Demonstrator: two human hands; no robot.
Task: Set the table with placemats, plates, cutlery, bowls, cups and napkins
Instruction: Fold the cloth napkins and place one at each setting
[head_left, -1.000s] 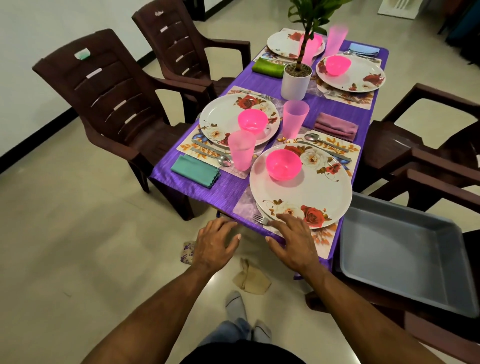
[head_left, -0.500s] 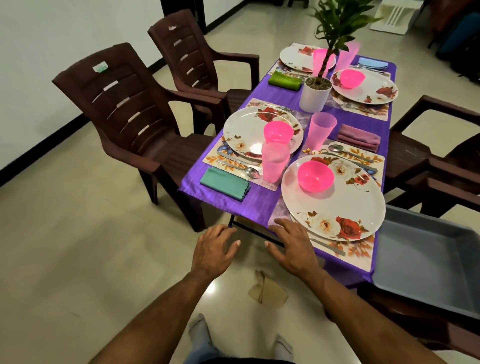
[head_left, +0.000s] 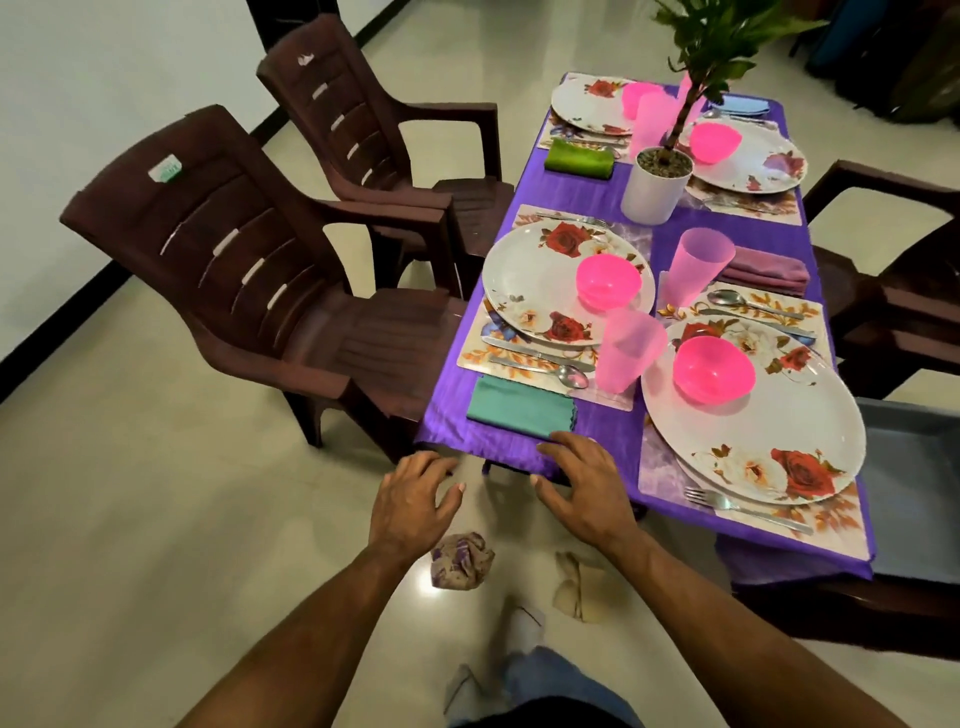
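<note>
Your left hand (head_left: 415, 496) hovers palm down just off the near left corner of the tabletop (head_left: 597, 205), fingers loosely spread and holding nothing; whether the fingertips touch the cloth edge cannot be told. Your right hand (head_left: 584, 491) sits palm down at the near edge, fingers spread, fingertips just short of the teal napkin (head_left: 519, 408), which lies flat beside the near left placemat (head_left: 524, 364). Right of that hand, the near right plate (head_left: 753, 431) carries a pink bowl (head_left: 714, 369) near the near right corner.
</note>
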